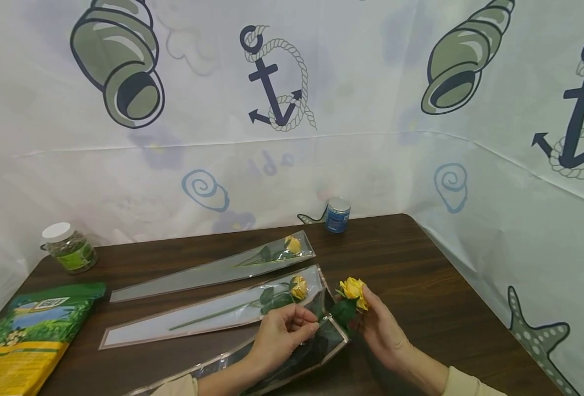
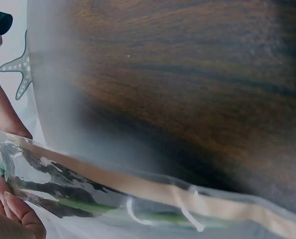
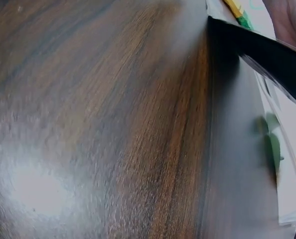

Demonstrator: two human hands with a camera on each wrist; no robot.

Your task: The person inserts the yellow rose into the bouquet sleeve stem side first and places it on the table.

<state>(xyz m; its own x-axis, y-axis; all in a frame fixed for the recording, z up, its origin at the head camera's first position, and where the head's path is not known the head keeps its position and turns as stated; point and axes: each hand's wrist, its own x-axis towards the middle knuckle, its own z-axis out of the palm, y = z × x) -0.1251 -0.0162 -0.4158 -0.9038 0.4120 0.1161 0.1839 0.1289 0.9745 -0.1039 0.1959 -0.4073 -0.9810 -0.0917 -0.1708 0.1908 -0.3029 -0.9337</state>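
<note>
A yellow artificial rose (image 1: pixel 353 291) with green leaves is at the mouth of a dark-looking, clear-fronted flower sleeve (image 1: pixel 334 346). My right hand (image 1: pixel 383 333) holds the rose just below and beside its bloom. At the sleeve's opening, my left hand (image 1: pixel 287 333) pinches the film with thumb and fingers. Part of the green stem (image 2: pixel 88 206) shows through the clear sleeve in the left wrist view, near the curled left fingers (image 2: pixel 18 209). The right wrist view mostly takes in the table, with the black sleeve edge (image 3: pixel 262 50) crossing the top right.
Two sleeved yellow roses lie behind my hands: one in a white sleeve (image 1: pixel 213 318), one in a grey sleeve (image 1: pixel 173 280). A lidded jar (image 1: pixel 71 250) and a yellow-green bag (image 1: pixel 29 341) stand and lie at left. A blue can (image 1: pixel 338 215) is at the table's back edge.
</note>
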